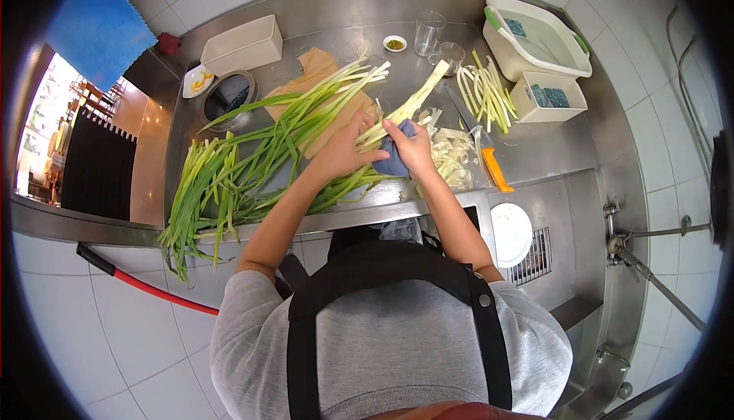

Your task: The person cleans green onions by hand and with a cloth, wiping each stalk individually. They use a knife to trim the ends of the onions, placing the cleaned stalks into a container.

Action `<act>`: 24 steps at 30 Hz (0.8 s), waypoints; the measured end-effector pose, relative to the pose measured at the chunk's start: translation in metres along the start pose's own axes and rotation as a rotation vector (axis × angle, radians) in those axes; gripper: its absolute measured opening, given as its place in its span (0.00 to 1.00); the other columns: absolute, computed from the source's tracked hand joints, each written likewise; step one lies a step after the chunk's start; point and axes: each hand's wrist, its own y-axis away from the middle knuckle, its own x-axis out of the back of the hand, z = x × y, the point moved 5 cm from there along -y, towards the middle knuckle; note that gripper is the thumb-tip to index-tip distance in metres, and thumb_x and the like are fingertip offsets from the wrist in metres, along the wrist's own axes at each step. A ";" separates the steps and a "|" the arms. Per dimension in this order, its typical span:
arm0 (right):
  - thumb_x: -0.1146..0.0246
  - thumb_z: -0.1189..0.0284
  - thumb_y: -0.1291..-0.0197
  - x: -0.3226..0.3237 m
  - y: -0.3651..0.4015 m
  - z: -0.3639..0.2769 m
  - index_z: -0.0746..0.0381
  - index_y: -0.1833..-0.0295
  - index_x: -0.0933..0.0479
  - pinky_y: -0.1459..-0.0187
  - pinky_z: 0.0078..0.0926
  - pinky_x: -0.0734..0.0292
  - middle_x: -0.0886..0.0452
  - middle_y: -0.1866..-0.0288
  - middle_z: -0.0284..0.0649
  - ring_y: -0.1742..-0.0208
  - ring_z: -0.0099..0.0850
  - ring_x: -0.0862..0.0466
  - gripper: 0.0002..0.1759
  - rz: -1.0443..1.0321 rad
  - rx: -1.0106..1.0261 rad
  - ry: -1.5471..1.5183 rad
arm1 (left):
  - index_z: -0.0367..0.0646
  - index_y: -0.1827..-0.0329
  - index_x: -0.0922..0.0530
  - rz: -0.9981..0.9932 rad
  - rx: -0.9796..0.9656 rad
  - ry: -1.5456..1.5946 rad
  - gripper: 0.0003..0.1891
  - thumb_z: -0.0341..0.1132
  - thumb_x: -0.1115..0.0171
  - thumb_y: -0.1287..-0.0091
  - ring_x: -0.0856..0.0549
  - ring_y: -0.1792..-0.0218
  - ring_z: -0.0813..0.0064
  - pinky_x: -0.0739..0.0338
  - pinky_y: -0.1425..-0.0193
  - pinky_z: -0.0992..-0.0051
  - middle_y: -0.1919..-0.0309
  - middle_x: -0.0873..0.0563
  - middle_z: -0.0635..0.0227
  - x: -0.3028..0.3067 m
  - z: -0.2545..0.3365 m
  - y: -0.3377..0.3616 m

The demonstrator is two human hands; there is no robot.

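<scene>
My left hand (344, 148) is closed around the lower end of a pale, thick leek-like stalk (419, 99), which slants up to the right. My right hand (415, 149) is closed on a blue-grey cloth (392, 157) pressed against the same stalk. To the left, a large heap of long green leafy stalks (267, 148) spreads over the counter and hangs past its front edge. Pale peelings (451, 161) lie just right of my right hand. Beside them rests a knife (495, 169) with an orange handle, its blade pointing away from me.
Trimmed green stalks (486, 99) lie at the right. Behind are a white basin (527, 56) of water, a small tub (547, 110) with blue pads, drinking glasses (430, 34) and a sauce dish (394, 43). A white plate (511, 232) lies by the drain (534, 255).
</scene>
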 end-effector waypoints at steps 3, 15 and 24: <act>0.36 0.67 0.41 0.006 -0.004 -0.004 0.65 0.64 0.20 0.71 0.16 0.32 0.21 0.76 0.28 0.75 0.15 0.27 0.11 -0.047 0.036 0.194 | 0.39 0.53 0.28 0.018 0.067 0.071 0.19 0.45 0.40 0.37 0.20 0.58 0.58 0.28 0.53 0.66 0.65 0.20 0.54 0.006 -0.012 0.001; 0.35 0.64 0.43 0.167 -0.006 -0.061 0.64 0.65 0.20 0.68 0.17 0.30 0.20 0.73 0.31 0.73 0.18 0.25 0.12 0.307 0.098 0.292 | 0.43 0.53 0.24 0.324 0.111 -0.650 0.16 0.44 0.49 0.33 0.20 0.56 0.51 0.25 0.55 0.60 0.56 0.19 0.54 0.167 -0.052 0.005; 0.41 0.66 0.38 0.120 0.001 -0.056 0.68 0.52 0.26 0.56 0.27 0.21 0.18 0.59 0.43 0.61 0.31 0.17 0.16 0.170 -0.009 -0.206 | 0.40 0.60 0.21 -0.069 0.313 0.100 0.15 0.41 0.53 0.29 0.18 0.65 0.75 0.24 0.57 0.75 0.66 0.16 0.66 0.036 -0.046 -0.013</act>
